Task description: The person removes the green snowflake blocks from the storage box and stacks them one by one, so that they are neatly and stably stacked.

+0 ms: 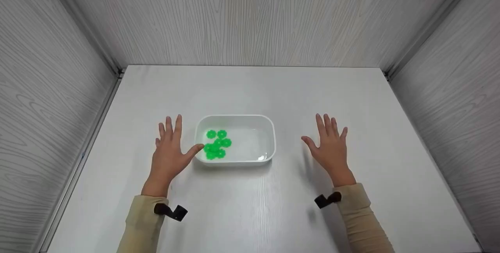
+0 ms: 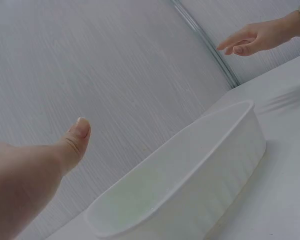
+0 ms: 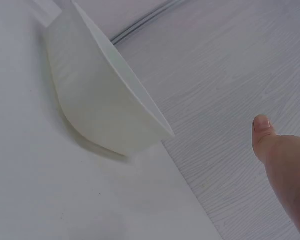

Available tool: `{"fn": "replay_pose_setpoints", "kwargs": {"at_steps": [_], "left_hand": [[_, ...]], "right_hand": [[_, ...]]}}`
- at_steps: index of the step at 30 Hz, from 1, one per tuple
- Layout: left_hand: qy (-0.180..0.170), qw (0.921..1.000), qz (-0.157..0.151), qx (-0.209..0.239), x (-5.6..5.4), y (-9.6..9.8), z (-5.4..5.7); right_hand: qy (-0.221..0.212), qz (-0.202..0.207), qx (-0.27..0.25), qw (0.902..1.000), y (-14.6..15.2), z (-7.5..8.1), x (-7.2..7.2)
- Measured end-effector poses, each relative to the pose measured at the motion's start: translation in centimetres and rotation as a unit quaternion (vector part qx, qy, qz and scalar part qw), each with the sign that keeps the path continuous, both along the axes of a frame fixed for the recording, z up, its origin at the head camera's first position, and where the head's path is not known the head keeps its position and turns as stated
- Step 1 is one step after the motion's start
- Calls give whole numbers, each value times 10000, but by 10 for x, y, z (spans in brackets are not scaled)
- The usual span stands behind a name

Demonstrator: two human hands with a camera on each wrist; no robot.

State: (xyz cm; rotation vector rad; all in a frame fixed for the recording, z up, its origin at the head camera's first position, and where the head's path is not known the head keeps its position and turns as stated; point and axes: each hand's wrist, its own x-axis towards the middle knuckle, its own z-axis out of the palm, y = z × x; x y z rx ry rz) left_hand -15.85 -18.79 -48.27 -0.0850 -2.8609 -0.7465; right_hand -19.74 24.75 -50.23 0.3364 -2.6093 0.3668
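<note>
A white rectangular tub (image 1: 256, 163) with rounded corners stands mid-table in the head view. Several small green flower-shaped pieces (image 1: 222, 134) lie in its left half, some overlapping. To the tub's left, my left hand (image 1: 167, 159) is spread above the table, its thumb overlapping the rim in the head view. Over on the right, my right hand (image 1: 331, 147) hovers with fingers straight, apart from the tub. Neither hand holds anything. Both wrist views show the outer wall of the tub (image 2: 225, 175) with a thumb (image 3: 270, 142) raised beside it; the green pieces are hidden there.
The white table (image 1: 242, 206) is enclosed by grey wood-grain panels at the back (image 1: 254, 18), left (image 1: 35, 89) and right (image 1: 461, 69). A small black wrist camera (image 1: 177, 212) is strapped over the left sleeve, and another camera (image 1: 324, 200) over the right.
</note>
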Motion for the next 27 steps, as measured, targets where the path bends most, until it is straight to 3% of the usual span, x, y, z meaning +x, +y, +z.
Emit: {"fn": "replay_pose_setpoints", "kwargs": {"at_steps": [8,14,19,27], "left_hand": [[-161,9953,120,952,-5,-3,6],[41,9892,181,1455,-9,-7,-2],[262,9793,210,1998,-13,-11,-11],[-288,9651,238,2591,-17,-15,-17]], "right_hand": [[375,409,-462,9974,-22,4,-7],[757,794,-554,9924,-39,9,-11],[838,1067,-623,9888,-55,13,-13],[557,1235,-693,9883,-75,14,-13]]}}
